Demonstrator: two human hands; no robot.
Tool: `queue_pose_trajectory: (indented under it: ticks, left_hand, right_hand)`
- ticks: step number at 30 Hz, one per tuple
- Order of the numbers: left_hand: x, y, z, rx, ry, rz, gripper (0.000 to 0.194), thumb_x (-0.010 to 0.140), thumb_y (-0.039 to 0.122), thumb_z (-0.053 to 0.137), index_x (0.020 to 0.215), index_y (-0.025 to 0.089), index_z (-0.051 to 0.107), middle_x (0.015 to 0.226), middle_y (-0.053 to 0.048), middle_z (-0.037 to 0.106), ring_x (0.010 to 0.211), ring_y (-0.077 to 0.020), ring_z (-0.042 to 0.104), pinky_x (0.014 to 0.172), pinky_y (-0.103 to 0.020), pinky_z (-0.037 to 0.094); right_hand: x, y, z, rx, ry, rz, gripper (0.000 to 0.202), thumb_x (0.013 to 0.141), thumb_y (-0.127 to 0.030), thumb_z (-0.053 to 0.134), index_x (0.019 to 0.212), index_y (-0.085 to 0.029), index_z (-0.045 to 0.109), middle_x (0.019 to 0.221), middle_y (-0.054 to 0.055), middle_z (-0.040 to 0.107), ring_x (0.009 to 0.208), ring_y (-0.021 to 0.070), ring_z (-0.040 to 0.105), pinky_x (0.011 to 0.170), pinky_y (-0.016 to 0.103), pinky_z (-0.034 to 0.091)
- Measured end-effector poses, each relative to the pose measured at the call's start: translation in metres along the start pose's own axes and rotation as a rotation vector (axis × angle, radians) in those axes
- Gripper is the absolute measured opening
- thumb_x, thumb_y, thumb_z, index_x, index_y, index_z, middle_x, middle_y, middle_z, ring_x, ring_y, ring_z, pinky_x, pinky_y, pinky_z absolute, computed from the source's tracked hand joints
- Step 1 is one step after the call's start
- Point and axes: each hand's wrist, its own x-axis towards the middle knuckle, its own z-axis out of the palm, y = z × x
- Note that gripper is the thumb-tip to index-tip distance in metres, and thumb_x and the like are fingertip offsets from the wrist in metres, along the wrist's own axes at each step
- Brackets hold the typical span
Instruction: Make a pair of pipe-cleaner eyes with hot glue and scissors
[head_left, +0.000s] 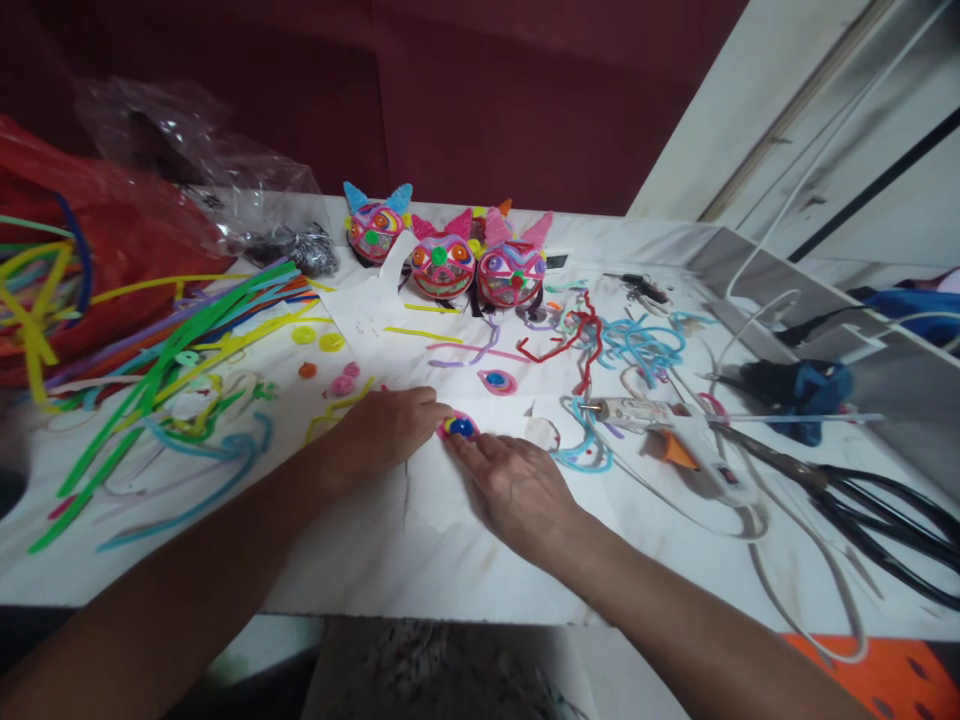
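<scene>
A small coiled pipe-cleaner piece (461,428), pink outside with a blue middle and a bit of yellow, lies on white paper between my hands. My left hand (394,428) is closed, its fingertips pinching the piece's left edge. From the right, my right hand (517,482) has its fingers together and holds the near side of the same piece; its thumb is mostly hidden. Just beyond lies a similar pink coil (497,382) with a blue middle, apart from both hands.
Eared pipe-cleaner animal heads (442,262) stand at the back. Green pipe cleaners (157,385) and a red bag (142,230) lie left. On the right are a glue gun (697,450) with a looping cord, black-handled scissors (862,510) and blue pipe-cleaner scraps (641,342).
</scene>
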Motion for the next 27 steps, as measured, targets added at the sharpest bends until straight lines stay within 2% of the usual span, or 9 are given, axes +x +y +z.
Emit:
queue_pose_trajectory:
  ticks: [9,15,27]
  left_hand:
    - [-0.001,-0.003,0.005,-0.038,0.022,0.016,0.028,0.097,0.028,0.049,0.114,0.021,0.069,0.101,-0.006,0.069,0.089,-0.0193,0.067,0.077,-0.03,0.051]
    - [-0.003,-0.007,0.014,-0.057,0.111,0.035,0.024,0.09,0.025,0.055,0.109,0.023,0.07,0.097,-0.004,0.068,0.085,-0.0174,0.066,0.075,-0.027,0.051]
    - [-0.001,-0.005,0.016,-0.067,0.155,0.019,0.023,0.086,0.024,0.059,0.105,0.023,0.071,0.091,-0.003,0.067,0.08,-0.0163,0.064,0.073,-0.026,0.049]
  right_hand:
    - [0.0,-0.002,-0.001,-0.045,0.005,0.017,0.05,0.087,-0.007,0.047,0.135,-0.012,0.061,0.094,0.012,0.073,0.08,0.0234,0.068,0.069,0.034,0.047]
    - [0.001,-0.003,-0.001,-0.065,0.008,0.023,0.051,0.087,-0.008,0.047,0.135,-0.012,0.061,0.094,0.013,0.074,0.08,0.0237,0.069,0.067,0.034,0.045]
    - [0.0,-0.001,0.004,-0.044,0.08,0.012,0.048,0.087,-0.01,0.047,0.131,-0.012,0.064,0.093,0.012,0.074,0.076,0.0223,0.068,0.065,0.033,0.045]
